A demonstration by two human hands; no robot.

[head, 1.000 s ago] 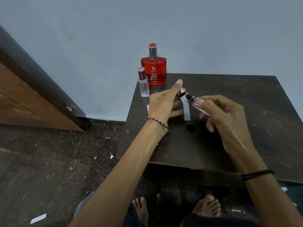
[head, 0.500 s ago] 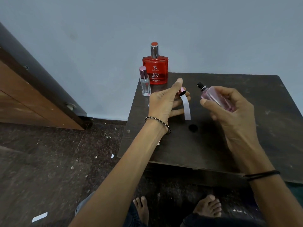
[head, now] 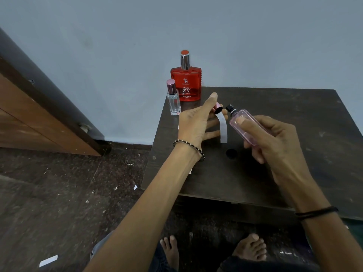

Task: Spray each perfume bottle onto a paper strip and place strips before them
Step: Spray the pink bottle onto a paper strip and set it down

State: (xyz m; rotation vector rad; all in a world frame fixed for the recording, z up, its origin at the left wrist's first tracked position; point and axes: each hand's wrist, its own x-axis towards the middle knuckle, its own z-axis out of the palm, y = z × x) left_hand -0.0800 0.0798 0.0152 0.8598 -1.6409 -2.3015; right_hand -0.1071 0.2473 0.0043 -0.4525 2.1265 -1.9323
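My right hand (head: 275, 138) grips an uncapped pink perfume bottle (head: 247, 128), tilted with its black nozzle (head: 229, 108) aimed at my left hand. My left hand (head: 198, 122) pinches a white paper strip (head: 223, 127) that hangs down, together with a pink cap (head: 217, 108). The nozzle sits just beside the cap, a little apart from it. A large red bottle (head: 186, 83) and a small clear bottle with a pink cap (head: 173, 99) stand upright at the table's far left corner.
The dark wooden table (head: 294, 163) stands against a grey wall. A round dark spot (head: 231, 154) shows on the tabletop under my hands. Paper scraps (head: 48, 261) lie on the dark floor. A wooden door (head: 29, 118) is at the left. Bare feet (head: 249, 248) are below.
My right hand drew the pink bottle away to the right and up, then brought it back, nozzle close to the cap and strip again. My left hand stayed still.
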